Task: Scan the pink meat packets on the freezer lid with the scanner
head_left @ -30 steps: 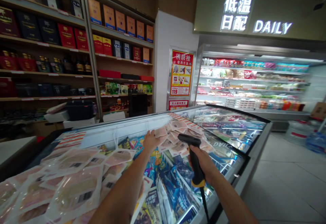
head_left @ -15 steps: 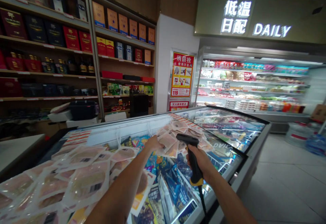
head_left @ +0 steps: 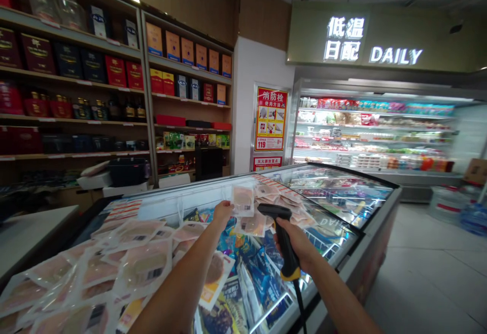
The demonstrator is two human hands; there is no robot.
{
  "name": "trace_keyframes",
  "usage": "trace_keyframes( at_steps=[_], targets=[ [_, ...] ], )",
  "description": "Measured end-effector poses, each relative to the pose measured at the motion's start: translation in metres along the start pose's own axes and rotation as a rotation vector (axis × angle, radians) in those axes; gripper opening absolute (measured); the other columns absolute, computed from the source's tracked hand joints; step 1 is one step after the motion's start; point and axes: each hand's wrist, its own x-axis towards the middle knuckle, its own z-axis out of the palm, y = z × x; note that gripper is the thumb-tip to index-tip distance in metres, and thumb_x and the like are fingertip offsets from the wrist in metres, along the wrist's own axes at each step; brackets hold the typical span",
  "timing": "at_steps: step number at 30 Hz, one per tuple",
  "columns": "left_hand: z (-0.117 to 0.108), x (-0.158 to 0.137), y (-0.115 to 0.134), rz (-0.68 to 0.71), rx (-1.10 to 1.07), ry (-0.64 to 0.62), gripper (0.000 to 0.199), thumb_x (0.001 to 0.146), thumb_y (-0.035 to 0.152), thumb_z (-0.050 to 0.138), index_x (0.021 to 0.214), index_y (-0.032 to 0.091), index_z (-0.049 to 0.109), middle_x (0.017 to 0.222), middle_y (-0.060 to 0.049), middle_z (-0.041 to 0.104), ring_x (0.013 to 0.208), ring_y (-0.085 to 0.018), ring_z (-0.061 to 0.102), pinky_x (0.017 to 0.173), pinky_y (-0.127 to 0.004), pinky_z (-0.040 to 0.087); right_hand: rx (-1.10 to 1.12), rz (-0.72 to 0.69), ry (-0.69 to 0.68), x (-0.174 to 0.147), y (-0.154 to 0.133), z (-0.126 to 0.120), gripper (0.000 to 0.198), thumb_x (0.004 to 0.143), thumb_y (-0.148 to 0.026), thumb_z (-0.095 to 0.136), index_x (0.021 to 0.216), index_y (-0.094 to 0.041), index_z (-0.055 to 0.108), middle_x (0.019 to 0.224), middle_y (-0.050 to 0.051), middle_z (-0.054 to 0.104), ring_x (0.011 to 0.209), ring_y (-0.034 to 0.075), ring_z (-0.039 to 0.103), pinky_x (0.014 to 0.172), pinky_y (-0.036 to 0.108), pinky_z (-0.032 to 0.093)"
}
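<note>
Pinched at its left edge, a clear vacuum-sealed food packet (head_left: 242,199) is held upright by my left hand (head_left: 222,212), its barcode label facing me. My right hand (head_left: 294,243) is wrapped round the grip of a black and yellow barcode scanner (head_left: 286,245), whose cable hangs down. The scanner's head sits just right of the packet and does not touch it. Below and behind lie more flat packets (head_left: 297,207) on the freezer's glass. A larger heap of similar packets (head_left: 142,268) spreads to the left of my left forearm.
The chest freezer (head_left: 376,212) holds blue bags (head_left: 266,273) and other frozen goods. Shelves with boxed bottles (head_left: 91,65) stand behind on the left. A lit refrigerated display (head_left: 373,131) is at the back right, near water jugs (head_left: 447,205) on the floor.
My left hand has lifted a packet from the right-hand pile and turned it upright with its label toward me. The scanner stays in my right hand, and the view has tilted up slightly.
</note>
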Motion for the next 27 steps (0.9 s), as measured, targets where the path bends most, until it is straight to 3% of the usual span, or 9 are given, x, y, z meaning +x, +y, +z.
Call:
trace_keyframes(
  at_steps=[10,20,27],
  targets=[
    [-0.029,-0.005,0.002,0.04,0.108,0.063,0.027,0.078,0.029,0.044,0.099,0.013,0.05,0.093,-0.005,0.055,0.076,-0.012,0.054,0.065,-0.03,0.046,-0.006,-0.017,0.024,-0.006,-0.004,0.006,0.029,0.068,-0.044,0.048,0.069,-0.015,0.048,0.046,-0.001,0.052,0.034,0.008,0.045,0.033,0.018,0.035],
    [-0.133,0.0,0.002,-0.034,0.47,0.173,0.024,0.077,0.028,0.046,0.096,0.013,0.052,0.093,-0.004,0.055,0.079,-0.014,0.054,0.067,-0.031,0.046,-0.017,0.001,0.004,-0.004,-0.002,0.016,0.028,0.067,-0.043,0.05,0.064,-0.015,0.046,0.045,-0.001,0.051,0.034,0.008,0.046,0.032,0.019,0.034],
    [-0.174,-0.01,-0.004,-0.002,0.704,0.325,0.026,0.077,0.028,0.047,0.099,0.015,0.051,0.097,-0.005,0.054,0.084,-0.015,0.053,0.07,-0.032,0.045,-0.05,-0.037,-0.009,-0.004,0.0,0.026,0.026,0.068,-0.04,0.048,0.066,-0.014,0.048,0.044,-0.001,0.05,0.034,0.008,0.045,0.032,0.018,0.033]
  ],
)
